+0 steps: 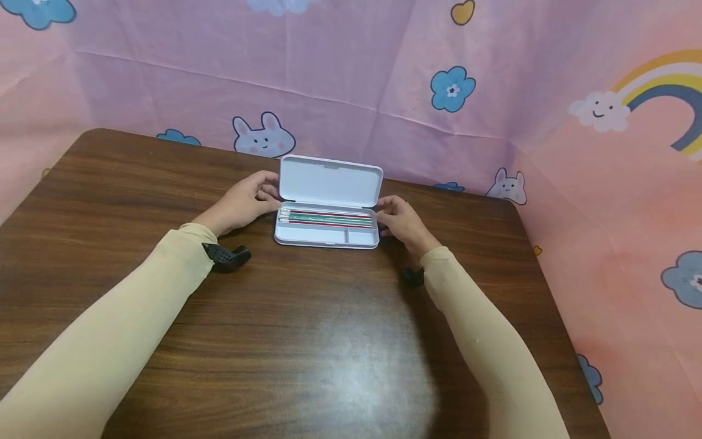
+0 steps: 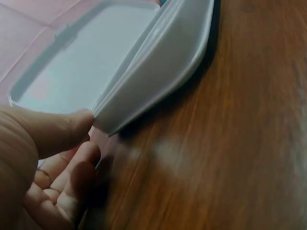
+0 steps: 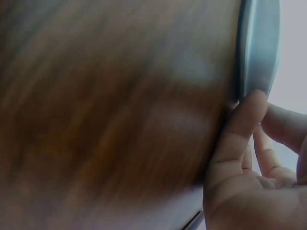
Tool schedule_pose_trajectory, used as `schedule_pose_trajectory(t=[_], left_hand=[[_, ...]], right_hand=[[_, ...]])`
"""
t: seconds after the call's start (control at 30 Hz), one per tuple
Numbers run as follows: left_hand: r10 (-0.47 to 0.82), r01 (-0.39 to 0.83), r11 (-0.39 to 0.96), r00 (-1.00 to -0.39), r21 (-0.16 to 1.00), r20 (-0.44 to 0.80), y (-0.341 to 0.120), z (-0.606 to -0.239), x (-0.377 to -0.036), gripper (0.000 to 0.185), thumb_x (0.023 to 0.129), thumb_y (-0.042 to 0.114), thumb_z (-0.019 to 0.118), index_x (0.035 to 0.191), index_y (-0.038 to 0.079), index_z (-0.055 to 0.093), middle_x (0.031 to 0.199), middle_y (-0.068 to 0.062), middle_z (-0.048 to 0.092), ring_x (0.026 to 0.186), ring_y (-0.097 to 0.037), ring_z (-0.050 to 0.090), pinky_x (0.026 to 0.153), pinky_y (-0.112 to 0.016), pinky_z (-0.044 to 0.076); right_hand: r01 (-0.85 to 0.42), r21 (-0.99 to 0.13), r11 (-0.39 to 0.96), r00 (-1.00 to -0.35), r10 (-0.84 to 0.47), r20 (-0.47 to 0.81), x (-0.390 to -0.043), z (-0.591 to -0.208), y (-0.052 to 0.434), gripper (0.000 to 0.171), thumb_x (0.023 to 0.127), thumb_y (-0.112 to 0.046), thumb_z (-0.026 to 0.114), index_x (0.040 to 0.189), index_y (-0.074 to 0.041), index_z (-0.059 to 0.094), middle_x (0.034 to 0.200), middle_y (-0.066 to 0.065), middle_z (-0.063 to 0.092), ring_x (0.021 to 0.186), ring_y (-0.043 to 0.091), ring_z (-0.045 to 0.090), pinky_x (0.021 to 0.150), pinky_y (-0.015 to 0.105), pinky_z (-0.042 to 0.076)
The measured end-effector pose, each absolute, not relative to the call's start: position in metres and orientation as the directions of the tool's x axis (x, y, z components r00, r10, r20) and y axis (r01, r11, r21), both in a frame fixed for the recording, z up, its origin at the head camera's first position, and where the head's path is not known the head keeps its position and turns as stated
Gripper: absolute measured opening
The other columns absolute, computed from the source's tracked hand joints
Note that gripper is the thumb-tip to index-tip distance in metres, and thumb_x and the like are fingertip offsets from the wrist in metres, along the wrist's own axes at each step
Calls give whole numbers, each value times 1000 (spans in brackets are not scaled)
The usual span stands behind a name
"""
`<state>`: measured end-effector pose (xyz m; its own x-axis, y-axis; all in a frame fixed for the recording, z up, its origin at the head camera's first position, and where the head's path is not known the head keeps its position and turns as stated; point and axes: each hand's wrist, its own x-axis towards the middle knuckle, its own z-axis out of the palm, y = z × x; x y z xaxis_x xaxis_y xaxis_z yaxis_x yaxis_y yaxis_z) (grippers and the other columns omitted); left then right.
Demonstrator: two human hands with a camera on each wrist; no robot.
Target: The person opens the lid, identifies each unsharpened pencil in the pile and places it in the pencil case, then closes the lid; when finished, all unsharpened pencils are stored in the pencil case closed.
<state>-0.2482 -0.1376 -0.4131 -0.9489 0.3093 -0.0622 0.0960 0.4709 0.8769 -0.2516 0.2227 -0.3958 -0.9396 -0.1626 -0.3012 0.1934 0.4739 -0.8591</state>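
A white pencil case (image 1: 311, 234) lies on the table with its lid (image 1: 331, 182) raised at the back. Several striped pencils (image 1: 329, 217), red and green, lie side by side in its rear compartment; the front compartments look bare. At the case's left end, my left hand (image 1: 244, 201) grips the back corner, its thumb (image 2: 72, 125) against the edge and its other fingers curled behind. My right hand (image 1: 403, 219) pinches the opposite end between thumb and finger. The right wrist view shows the case's end wall (image 3: 260, 45) just above those fingertips.
The brown wooden table (image 1: 263, 341) extends toward me and to both sides. Behind it and on the right hangs a pink and purple cloth (image 1: 340, 73) printed with rabbits, flowers and a rainbow. Black wrist cameras (image 1: 227, 257) are strapped over the sleeves.
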Motion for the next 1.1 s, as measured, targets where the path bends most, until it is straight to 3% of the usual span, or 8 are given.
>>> schedule_pose_trajectory(t=[0.33, 0.5, 0.87, 1.0, 1.1], left_hand=[[323, 123, 467, -946, 876, -39, -135, -416, -251, 36, 101, 5, 65, 135, 5, 54, 132, -17, 59, 120, -31, 61, 104, -48, 48], [284, 126, 469, -959, 874, -14, -133, -420, -253, 23, 102, 3, 64, 125, 4, 61, 123, -17, 65, 112, -29, 66, 103, -46, 48], [205, 125, 524, -979, 842, 18, -127, -420, -252, 28, 103, 13, 64, 131, 5, 65, 128, -18, 66, 118, -31, 63, 104, -50, 48], [199, 79, 549, -979, 832, -38, -128, -412, -246, 30, 108, 12, 53, 134, 4, 65, 129, -19, 67, 115, -31, 63, 100, -48, 52], [201, 19, 552, -973, 834, -111, -130, -403, -238, 41, 112, 29, 42, 139, 5, 62, 132, -19, 65, 117, -32, 63, 102, -50, 50]], right_hand=[[149, -864, 481, -949, -175, -261, -250, -396, 225, 26, 106, -5, 56, 131, -3, 51, 122, 16, 61, 107, 26, 61, 76, 33, 57], [120, -856, 504, -952, -187, -243, -250, -396, 227, 26, 106, -5, 57, 131, -6, 51, 123, 16, 62, 107, 25, 61, 78, 33, 58], [-46, -806, 590, -964, -237, -119, -245, -397, 222, 43, 104, -2, 58, 146, -9, 54, 114, 20, 67, 97, 32, 70, 72, 39, 63], [-67, -792, 607, -970, -224, -90, -240, -396, 217, 37, 103, -1, 60, 140, -2, 58, 115, 23, 69, 97, 34, 73, 75, 39, 64], [-96, -776, 623, -974, -220, -56, -237, -395, 214, 31, 101, -2, 63, 133, 0, 63, 114, 23, 72, 94, 32, 74, 73, 36, 64]])
